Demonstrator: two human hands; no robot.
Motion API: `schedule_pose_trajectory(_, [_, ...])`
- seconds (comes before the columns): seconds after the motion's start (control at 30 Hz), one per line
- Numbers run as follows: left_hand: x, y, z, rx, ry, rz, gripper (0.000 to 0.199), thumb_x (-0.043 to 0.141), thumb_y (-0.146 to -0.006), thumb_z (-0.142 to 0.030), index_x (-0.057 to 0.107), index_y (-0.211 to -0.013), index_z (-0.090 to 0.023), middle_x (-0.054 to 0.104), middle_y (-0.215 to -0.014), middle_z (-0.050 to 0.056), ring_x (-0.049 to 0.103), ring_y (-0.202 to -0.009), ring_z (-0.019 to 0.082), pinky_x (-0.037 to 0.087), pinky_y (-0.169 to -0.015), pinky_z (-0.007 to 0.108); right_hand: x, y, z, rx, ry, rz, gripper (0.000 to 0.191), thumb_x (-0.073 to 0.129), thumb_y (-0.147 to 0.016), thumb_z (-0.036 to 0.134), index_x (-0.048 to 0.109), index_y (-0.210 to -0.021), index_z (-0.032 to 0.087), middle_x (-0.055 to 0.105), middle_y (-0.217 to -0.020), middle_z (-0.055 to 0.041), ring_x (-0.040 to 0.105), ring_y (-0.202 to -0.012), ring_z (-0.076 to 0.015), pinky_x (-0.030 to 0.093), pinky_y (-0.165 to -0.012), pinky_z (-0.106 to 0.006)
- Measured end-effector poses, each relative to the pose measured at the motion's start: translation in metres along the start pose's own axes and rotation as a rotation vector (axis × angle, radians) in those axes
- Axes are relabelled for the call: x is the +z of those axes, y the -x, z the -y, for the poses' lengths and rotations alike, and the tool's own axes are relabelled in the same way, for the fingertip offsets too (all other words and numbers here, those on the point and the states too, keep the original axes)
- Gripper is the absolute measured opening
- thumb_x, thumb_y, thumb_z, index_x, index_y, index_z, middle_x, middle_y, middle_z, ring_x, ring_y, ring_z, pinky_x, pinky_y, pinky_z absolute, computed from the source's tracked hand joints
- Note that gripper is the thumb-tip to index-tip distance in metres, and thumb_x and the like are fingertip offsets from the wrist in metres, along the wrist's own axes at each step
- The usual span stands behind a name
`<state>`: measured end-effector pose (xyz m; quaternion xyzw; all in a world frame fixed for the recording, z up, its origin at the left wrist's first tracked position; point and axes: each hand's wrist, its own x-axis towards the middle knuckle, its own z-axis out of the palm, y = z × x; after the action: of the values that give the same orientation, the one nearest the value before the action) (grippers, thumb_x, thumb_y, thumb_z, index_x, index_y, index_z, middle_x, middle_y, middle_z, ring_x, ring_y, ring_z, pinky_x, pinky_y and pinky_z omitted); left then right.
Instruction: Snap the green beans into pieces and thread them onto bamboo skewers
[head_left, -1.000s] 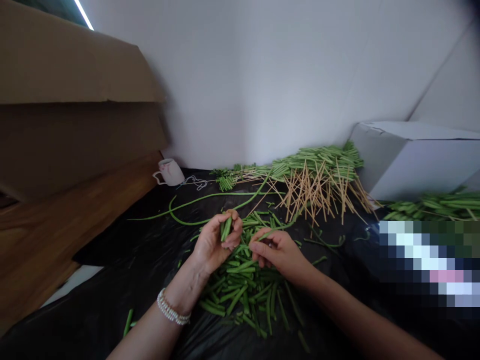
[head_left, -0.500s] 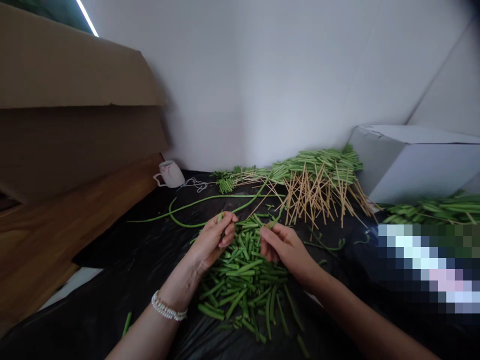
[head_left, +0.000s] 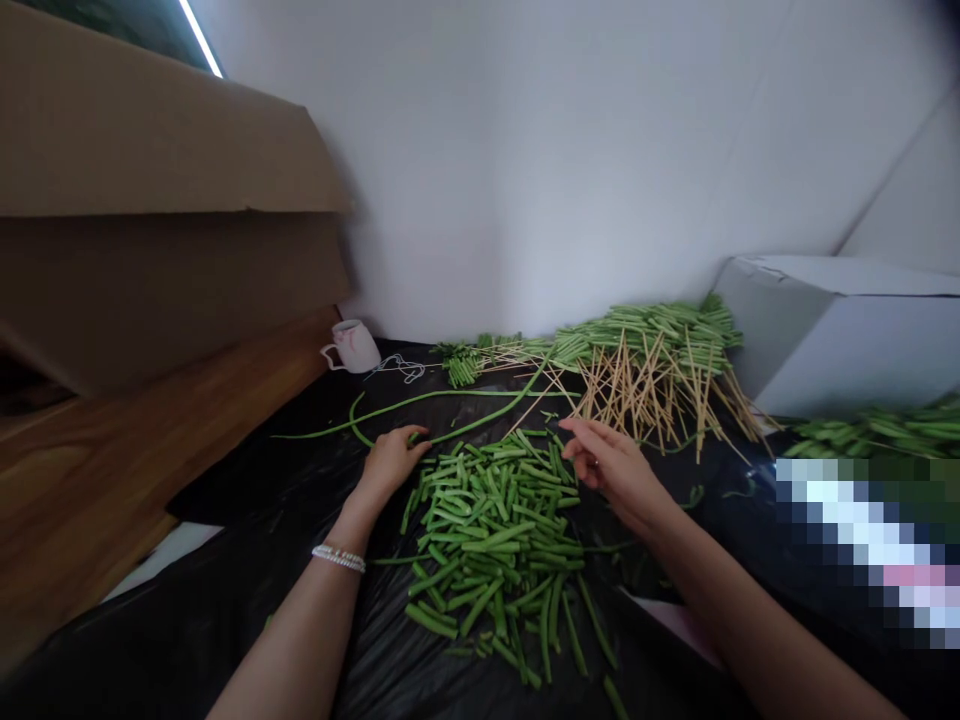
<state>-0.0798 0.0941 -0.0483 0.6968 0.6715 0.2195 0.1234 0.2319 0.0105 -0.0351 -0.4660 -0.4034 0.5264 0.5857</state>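
Head view: the left hand (head_left: 391, 462) lies palm down at the left edge of a heap of cut green beans (head_left: 495, 540), its fingers (head_left: 417, 435) loosely curled around nothing and just beside a long uncut bean (head_left: 480, 420). The right hand (head_left: 611, 468) hovers over the heap's upper right edge, its fingers spread open and empty. The heap sits on a black plastic sheet (head_left: 247, 600) at lower centre of the frame. Beyond it, pale thin sticks (head_left: 645, 400) and a stack of cut beans (head_left: 652, 335) lie at upper right, a white mug (head_left: 352, 346) stands left of centre, and a white box (head_left: 840, 340) sits at far right.
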Motion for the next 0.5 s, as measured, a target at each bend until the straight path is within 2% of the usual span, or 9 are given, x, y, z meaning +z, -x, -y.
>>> schedule_pose_trajectory(0.07, [0.001, 0.003, -0.002, 0.007, -0.093, 0.01, 0.016, 0.063, -0.082, -0.03, 0.071, -0.093, -0.021, 0.072, -0.083, 0.008, 0.066, -0.084, 0.026, 0.044, -0.073, 0.03, 0.003, 0.002, -0.004, -0.005, 0.046, 0.061, 0.045, 0.073, -0.07, 0.053, 0.066, -0.094, 0.016, 0.062, -0.063, 0.0019, 0.045, -0.042, -0.0067, 0.027, -0.036, -0.019])
schedule_pose_trajectory(0.13, [0.0, 0.007, -0.01, 0.013, -0.161, -0.011, 0.018, 0.056, -0.088, -0.028, 0.067, -0.098, -0.019, 0.072, -0.094, 0.012, 0.066, -0.088, 0.028, 0.044, -0.074, 0.032, 0.004, 0.003, -0.008, -0.05, 0.107, 0.061, 0.041, 0.07, -0.073, 0.051, 0.066, -0.094, 0.017, 0.063, -0.065, 0.0012, 0.046, -0.043, -0.0078, 0.029, -0.036, -0.02])
schedule_pose_trajectory(0.2, [-0.003, 0.011, -0.019, 0.021, -0.221, -0.07, 0.024, 0.046, -0.093, -0.028, 0.061, -0.109, -0.017, 0.071, -0.101, 0.014, 0.067, -0.09, 0.029, 0.044, -0.073, 0.032, 0.002, 0.002, -0.011, -0.147, 0.228, -0.006, 0.036, 0.066, -0.077, 0.048, 0.066, -0.096, 0.018, 0.066, -0.073, -0.0017, 0.049, -0.046, -0.0097, 0.035, -0.04, -0.023])
schedule_pose_trajectory(0.27, [-0.007, 0.015, -0.029, 0.041, -0.276, -0.175, 0.027, 0.041, -0.096, -0.027, 0.055, -0.116, -0.017, 0.071, -0.1, 0.013, 0.068, -0.086, 0.027, 0.045, -0.071, 0.031, -0.001, 0.0, -0.013, -0.311, 0.423, -0.121, 0.03, 0.062, -0.082, 0.041, 0.066, -0.1, 0.018, 0.067, -0.091, -0.007, 0.055, -0.055, -0.0131, 0.046, -0.05, -0.029])
schedule_pose_trajectory(0.3, [-0.009, 0.017, -0.034, 0.06, -0.292, -0.237, 0.027, 0.041, -0.096, -0.027, 0.053, -0.117, -0.018, 0.071, -0.098, 0.012, 0.069, -0.084, 0.026, 0.045, -0.069, 0.03, -0.002, -0.001, -0.013, -0.409, 0.532, -0.181, 0.028, 0.06, -0.083, 0.036, 0.065, -0.104, 0.018, 0.066, -0.102, -0.01, 0.059, -0.063, -0.0159, 0.051, -0.06, -0.034])
schedule_pose_trajectory(0.37, [-0.012, 0.021, -0.041, 0.126, -0.264, -0.356, 0.025, 0.042, -0.095, -0.026, 0.053, -0.115, -0.019, 0.073, -0.095, 0.009, 0.069, -0.082, 0.024, 0.045, -0.067, 0.028, -0.004, -0.001, -0.012, -0.578, 0.716, -0.252, 0.038, 0.056, -0.084, 0.027, 0.06, -0.12, 0.019, 0.056, -0.124, -0.0153, 0.063, -0.09, -0.0245, 0.053, -0.08, -0.044])
schedule_pose_trajectory(0.43, [-0.013, 0.025, -0.047, 0.226, -0.19, -0.477, 0.023, 0.044, -0.093, -0.025, 0.056, -0.112, -0.019, 0.073, -0.096, 0.008, 0.069, -0.082, 0.023, 0.046, -0.068, 0.028, -0.004, 0.001, -0.009, -0.703, 0.867, -0.264, 0.055, 0.056, -0.083, 0.023, 0.048, -0.138, 0.022, 0.045, -0.139, -0.0162, 0.048, -0.126, -0.0323, 0.044, -0.101, -0.052])
schedule_pose_trajectory(0.5, [-0.015, 0.031, -0.052, 0.328, -0.096, -0.59, 0.022, 0.046, -0.091, -0.026, 0.059, -0.108, -0.019, 0.073, -0.095, 0.008, 0.069, -0.079, 0.021, 0.047, -0.069, 0.028, -0.001, 0.004, -0.007, -0.762, 0.985, -0.239, 0.068, 0.058, -0.084, 0.023, 0.034, -0.148, 0.025, 0.034, -0.15, -0.0148, 0.032, -0.14, -0.0339, 0.033, -0.111, -0.055])
